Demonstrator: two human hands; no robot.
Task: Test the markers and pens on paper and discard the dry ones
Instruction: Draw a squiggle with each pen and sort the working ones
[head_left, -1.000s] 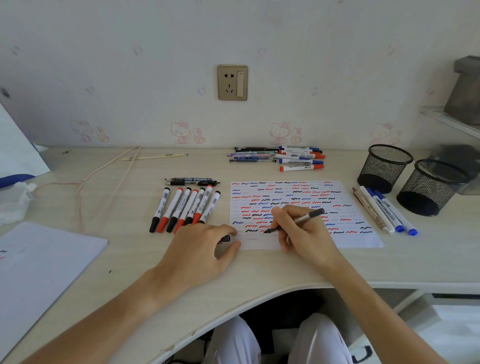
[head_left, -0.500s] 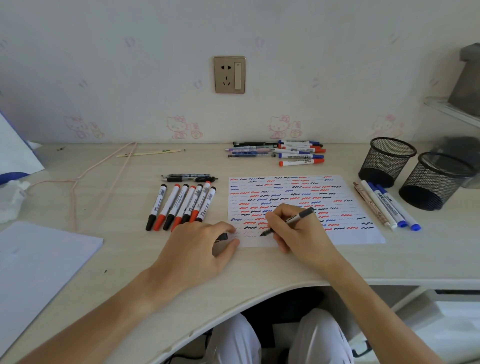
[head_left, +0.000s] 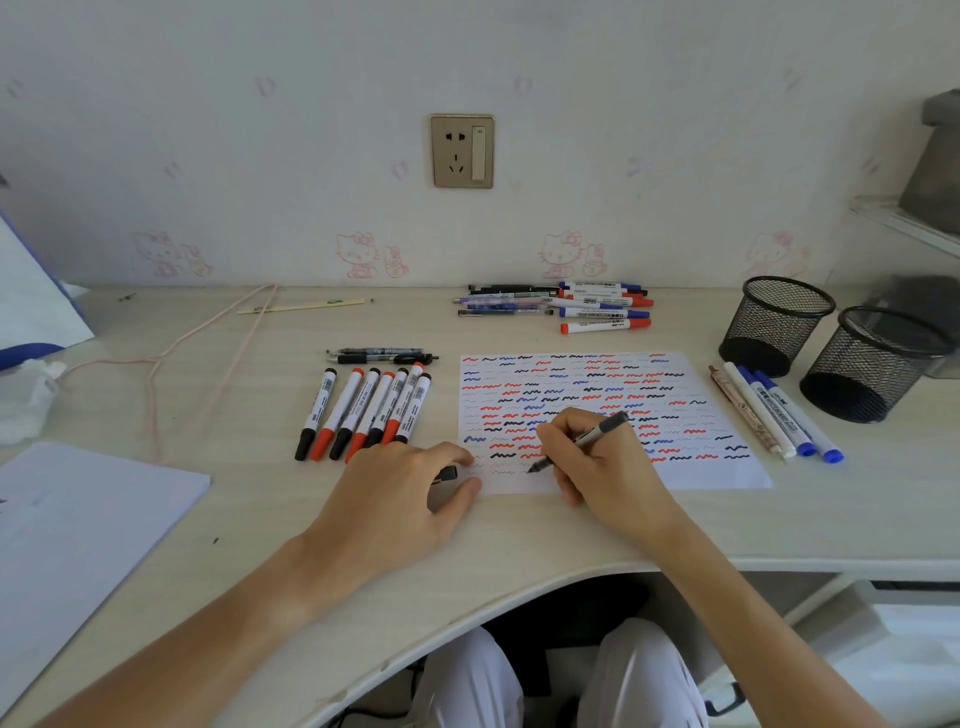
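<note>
A white test sheet (head_left: 727, 467) covered in red, blue and black squiggles lies at the desk's centre. My right hand (head_left: 597, 467) grips a grey pen (head_left: 597, 434) with its tip touching the sheet's lower left area. My left hand (head_left: 400, 493) rests at the sheet's left corner and holds a small black pen cap (head_left: 448, 474). A row of several capped red and black markers (head_left: 363, 410) lies left of the sheet, with two black pens (head_left: 384, 356) above it. Another pile of pens and markers (head_left: 571, 306) sits by the wall. Three markers (head_left: 774, 410) lie right of the sheet.
Two black mesh cups (head_left: 779, 317) (head_left: 878, 358) stand at the right. A stack of white paper (head_left: 78, 519) lies at the front left, a crumpled tissue (head_left: 26, 395) and a pink cord (head_left: 208, 338) farther back. The desk's curved front edge (head_left: 467, 603) runs below my hands.
My right hand has slid leftward along the sheet's bottom rows with the pen on the paper. My left hand has stayed in place. The camera has tilted slightly.
</note>
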